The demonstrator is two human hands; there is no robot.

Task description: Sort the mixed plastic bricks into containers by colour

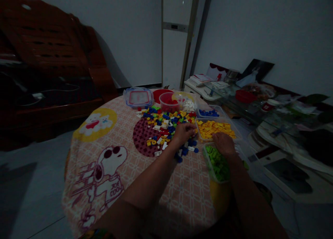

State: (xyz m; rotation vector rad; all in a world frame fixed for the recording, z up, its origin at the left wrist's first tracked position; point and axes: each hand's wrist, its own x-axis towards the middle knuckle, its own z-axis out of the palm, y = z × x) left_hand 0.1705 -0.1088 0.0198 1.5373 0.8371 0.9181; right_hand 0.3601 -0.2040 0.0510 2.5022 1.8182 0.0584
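Pink patterned cloth with white lines covers a round table [145, 183], printed with a cartoon dog at near left and a yellow oval at far left. Beyond it stand a carved reddish-brown wooden bench [44, 51] on the left, a tall white cabinet-like unit [174, 48] against pale walls, and a cluttered glass-topped stand [226, 96] on the right.

Clear plastic tubs line the table's right side: blue pieces [208, 113] in the far one, yellow pieces [214, 128] in the middle, green pieces [217, 162] in the near one. A clear round tub [169, 102] at the far side holds red pieces.

Small, hard-edged and rounded plastic pieces in mixed colours [162, 122] lie loose in a heap at the table's centre. The left hand [184, 133], fingers curled, is at the heap's right edge; whether it grips a piece, I cannot tell. The right hand [223, 143] is between the yellow and green tubs, its fingertips too obscured to read.
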